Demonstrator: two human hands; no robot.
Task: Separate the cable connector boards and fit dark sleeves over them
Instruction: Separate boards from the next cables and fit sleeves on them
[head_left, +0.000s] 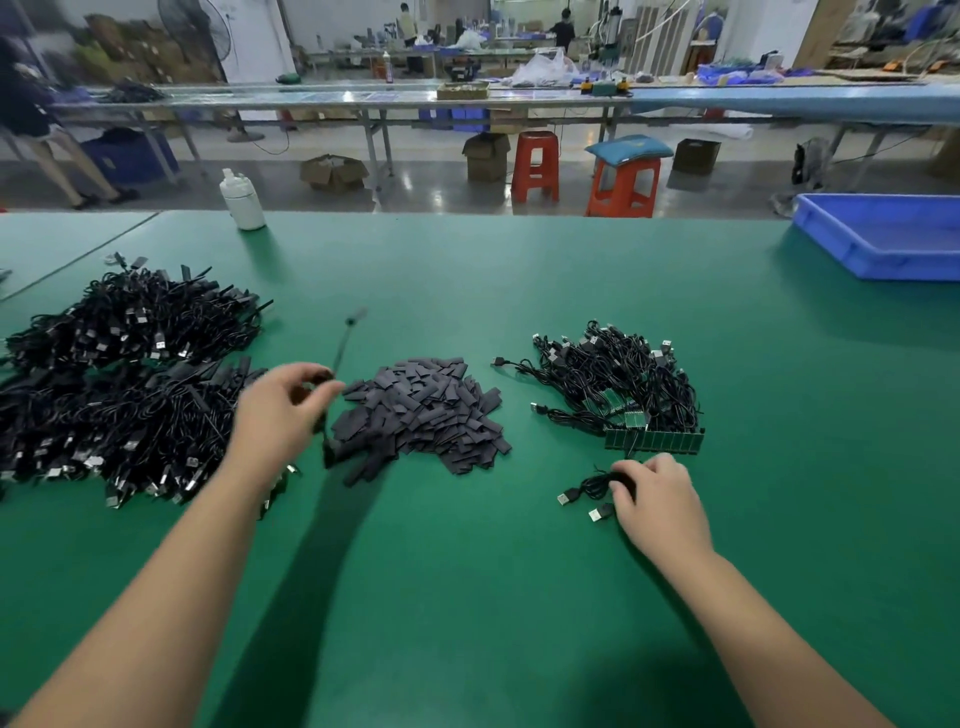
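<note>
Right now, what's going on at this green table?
A person is sleeving cable connector boards. The left hand holds a blurred black cable between the big cable heap and the pile of dark sleeves. The right hand grips a small bundle of USB cables just in front of a joined strip of green boards, still unseparated, with more unsleeved cables behind.

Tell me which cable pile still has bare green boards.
The small cable pile on the right, beyond the right hand: a green board strip lies at its near edge. The big left pile shows only black.
</note>
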